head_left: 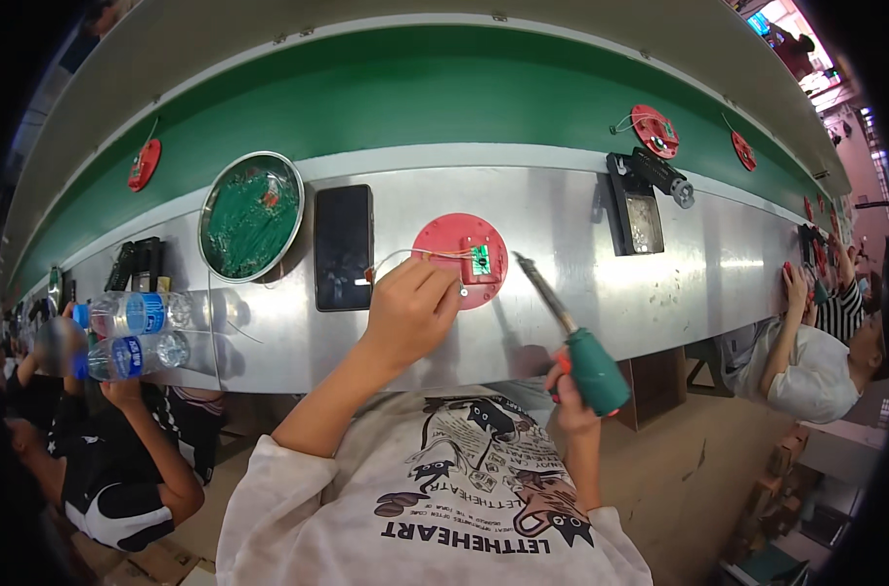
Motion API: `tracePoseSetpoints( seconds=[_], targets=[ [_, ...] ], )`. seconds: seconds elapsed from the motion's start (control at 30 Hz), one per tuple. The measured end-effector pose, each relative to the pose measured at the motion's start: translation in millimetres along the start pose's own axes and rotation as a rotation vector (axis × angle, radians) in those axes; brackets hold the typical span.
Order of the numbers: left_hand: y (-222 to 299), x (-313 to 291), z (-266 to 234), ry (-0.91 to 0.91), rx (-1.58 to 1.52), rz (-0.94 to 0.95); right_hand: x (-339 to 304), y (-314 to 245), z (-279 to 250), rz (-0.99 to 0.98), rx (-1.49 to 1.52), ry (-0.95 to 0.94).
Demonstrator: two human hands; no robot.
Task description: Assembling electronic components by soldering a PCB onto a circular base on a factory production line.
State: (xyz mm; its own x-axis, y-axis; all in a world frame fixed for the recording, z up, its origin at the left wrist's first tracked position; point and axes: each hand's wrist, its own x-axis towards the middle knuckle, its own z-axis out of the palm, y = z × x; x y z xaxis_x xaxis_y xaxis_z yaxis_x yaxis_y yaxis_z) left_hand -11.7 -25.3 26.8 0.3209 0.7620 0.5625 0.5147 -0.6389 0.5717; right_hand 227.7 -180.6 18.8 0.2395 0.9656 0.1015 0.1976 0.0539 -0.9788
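A round red plastic disc (435,231) lies on the metal bench in front of me, with a small green circuit board (481,260) on its right half. Thin pale and orange wires (448,255) run left from the board to my left hand (412,301), whose fingers are pinched on them at the disc's left edge. My right hand (573,405) grips a green soldering gun (598,373) by its handle. Its metal tip points up and left, just right of the disc and apart from the board. Part of the disc is hidden behind my left fingers.
Left of the disc lie a black phone (344,248) and a steel bowl (252,217) of green wires. Two water bottles (137,334) lie farther left. A black soldering stand (635,210) sits at the right. More red discs (655,132) rest on the green strip behind. Other people sit on both sides.
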Motion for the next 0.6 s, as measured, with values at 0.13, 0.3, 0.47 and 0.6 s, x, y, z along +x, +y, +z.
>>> tracePoseSetpoints(
  seconds=[0.13, 0.3, 0.47, 0.6],
  targets=[
    [-3.2, -1.4, 17.8, 0.04, 0.1, 0.004, -2.8, 4.8, 5.8, -0.045, -0.098, -0.019],
    [-11.2, -2.1, 25.0, 0.071, 0.065, 0.048, 0.3, -2.6, 13.9, 0.126, -0.067, 0.01],
    [-13.0, -3.5, 26.8, 0.094, 0.068, 0.053, 2.1, 4.3, 8.8, -0.04, -0.127, -0.1],
    [-13.8, -3.7, 26.5, 0.08, 0.065, 0.042, 1.5, 7.5, 10.4, -0.076, -0.143, -0.096]
  ],
)
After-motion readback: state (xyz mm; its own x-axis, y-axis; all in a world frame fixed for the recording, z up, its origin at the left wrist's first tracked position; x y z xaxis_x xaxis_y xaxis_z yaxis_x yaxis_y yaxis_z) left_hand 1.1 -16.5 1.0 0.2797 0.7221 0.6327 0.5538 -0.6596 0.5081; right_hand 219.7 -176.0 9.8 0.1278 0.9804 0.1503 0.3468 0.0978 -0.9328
